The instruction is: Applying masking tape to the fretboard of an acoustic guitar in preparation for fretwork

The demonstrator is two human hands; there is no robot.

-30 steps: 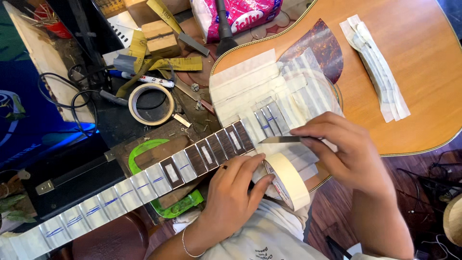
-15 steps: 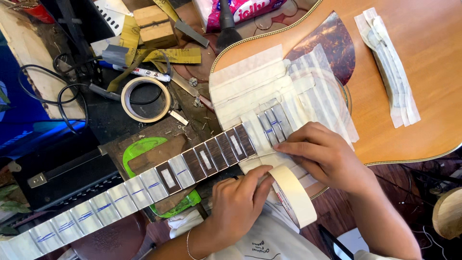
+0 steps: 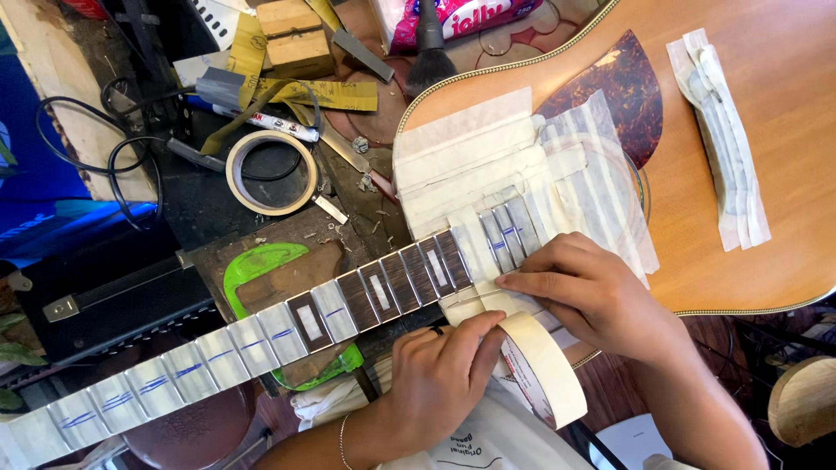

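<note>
An acoustic guitar lies across the bench, its fretboard partly covered with strips of masking tape. My left hand grips a roll of masking tape just below the neck. A strip runs from the roll onto the fretboard. My right hand presses that strip down with its fingertips where the neck meets the body. Several taped frets near the headstock carry blue pen marks.
A second tape roll, a marker, wooden blocks, a brush and cables crowd the bench at upper left. A green neck rest sits under the neck. The taped bridge is at right.
My right hand has slid along the neck joint, smoothing the strip. My left hand and the roll have shifted slightly. The view has moved a little.
</note>
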